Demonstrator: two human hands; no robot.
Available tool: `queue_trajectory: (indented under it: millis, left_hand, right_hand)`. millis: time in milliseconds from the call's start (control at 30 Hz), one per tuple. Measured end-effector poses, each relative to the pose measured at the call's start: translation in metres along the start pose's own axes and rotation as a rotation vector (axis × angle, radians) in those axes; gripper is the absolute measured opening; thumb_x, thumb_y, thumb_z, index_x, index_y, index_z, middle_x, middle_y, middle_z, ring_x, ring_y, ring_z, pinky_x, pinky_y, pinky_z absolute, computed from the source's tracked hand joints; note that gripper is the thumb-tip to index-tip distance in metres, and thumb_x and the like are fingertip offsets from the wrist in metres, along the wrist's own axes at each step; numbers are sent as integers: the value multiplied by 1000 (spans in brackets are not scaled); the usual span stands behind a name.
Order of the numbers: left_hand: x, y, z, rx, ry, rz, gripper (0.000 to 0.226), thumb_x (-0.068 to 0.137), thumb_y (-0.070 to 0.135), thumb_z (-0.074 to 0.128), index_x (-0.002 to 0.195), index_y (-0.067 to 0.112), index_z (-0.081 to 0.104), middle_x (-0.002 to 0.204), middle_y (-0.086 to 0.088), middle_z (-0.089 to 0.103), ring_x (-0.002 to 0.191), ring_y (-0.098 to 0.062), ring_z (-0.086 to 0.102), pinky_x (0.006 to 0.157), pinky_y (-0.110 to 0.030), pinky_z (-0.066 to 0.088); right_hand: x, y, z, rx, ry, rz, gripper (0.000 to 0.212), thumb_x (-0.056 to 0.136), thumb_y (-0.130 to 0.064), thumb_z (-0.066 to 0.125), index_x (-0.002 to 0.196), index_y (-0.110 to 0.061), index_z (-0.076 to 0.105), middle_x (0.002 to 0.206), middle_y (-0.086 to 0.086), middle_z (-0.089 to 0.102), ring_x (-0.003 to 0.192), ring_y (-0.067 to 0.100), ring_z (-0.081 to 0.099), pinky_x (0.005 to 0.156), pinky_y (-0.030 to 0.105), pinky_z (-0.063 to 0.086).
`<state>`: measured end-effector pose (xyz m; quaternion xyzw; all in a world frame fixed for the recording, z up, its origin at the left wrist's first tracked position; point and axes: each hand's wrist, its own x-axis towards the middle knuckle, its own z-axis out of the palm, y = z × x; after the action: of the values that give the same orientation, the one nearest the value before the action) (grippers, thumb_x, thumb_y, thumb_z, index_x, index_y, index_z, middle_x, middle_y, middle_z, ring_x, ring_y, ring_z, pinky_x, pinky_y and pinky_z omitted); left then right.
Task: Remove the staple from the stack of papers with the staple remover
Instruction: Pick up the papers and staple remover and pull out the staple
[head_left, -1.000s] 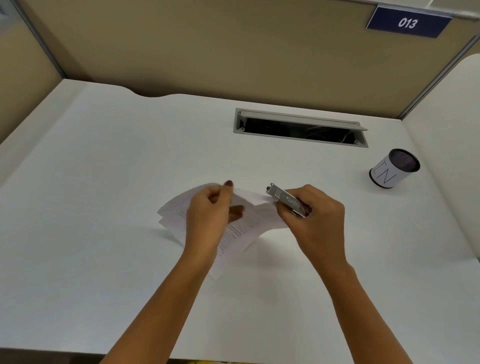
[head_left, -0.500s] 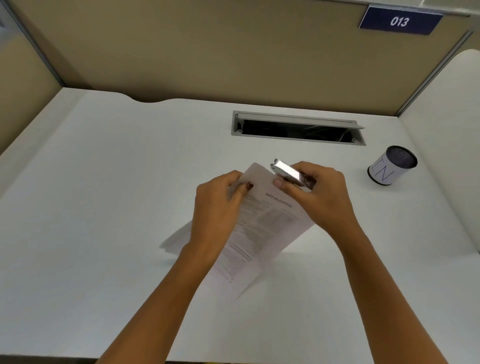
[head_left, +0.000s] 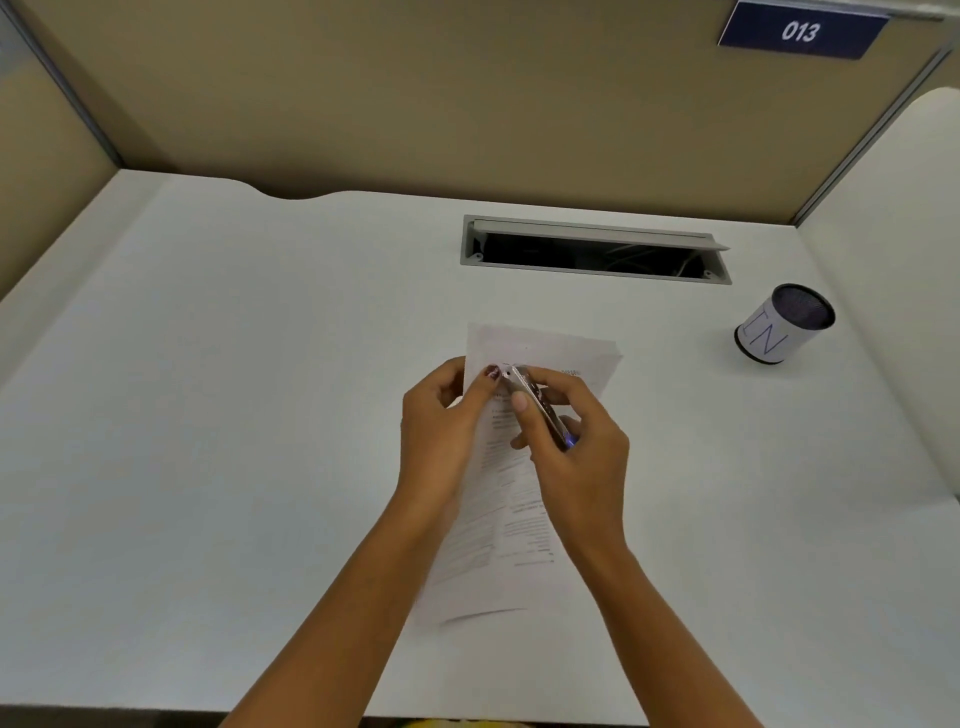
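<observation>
A stack of printed white papers (head_left: 511, 519) lies lengthwise on the white desk (head_left: 234, 415), its top edge pointing away from me. My left hand (head_left: 441, 431) pinches the stack near its upper left corner, thumb on top. My right hand (head_left: 576, 447) grips a slim silver staple remover (head_left: 537, 402). Its tip rests on the paper beside my left thumb, near the upper left corner. The staple itself is too small to make out.
A white cylindrical cup (head_left: 782, 325) with a dark inside stands at the right. An open grey cable slot (head_left: 595, 249) is set into the desk behind the papers. Beige partition walls close off the back and left; the near desk edge runs below my forearms.
The papers have turned from lying across to lying lengthwise and flatter on the desk. My right hand has brought the staple remover's tip down onto the upper left corner, beside my left thumb.
</observation>
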<state>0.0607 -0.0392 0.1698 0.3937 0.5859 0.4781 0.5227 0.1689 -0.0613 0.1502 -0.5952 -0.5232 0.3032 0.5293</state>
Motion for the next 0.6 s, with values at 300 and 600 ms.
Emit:
queue_trajectory:
  millis: [300,600]
  left_hand:
    - [-7,-7,3,-183,50,-74,18,85,37,65,99,30,72,95,7,76,85,-20,72,77,-38,60]
    - [-11,-5,8,-266,57,-35,26,85,31,66,108,22,71,103,-1,75,93,-25,71,84,-46,57]
  right_hand:
    - [-5,0,12,-13,97,-39,23,87,-27,67,110,-25,64,104,-13,68,98,7,64,81,25,58]
    - [-9,-6,22,-16,208,-114,26,87,-23,68,107,-34,57,98,-29,59,93,6,64,77,32,60]
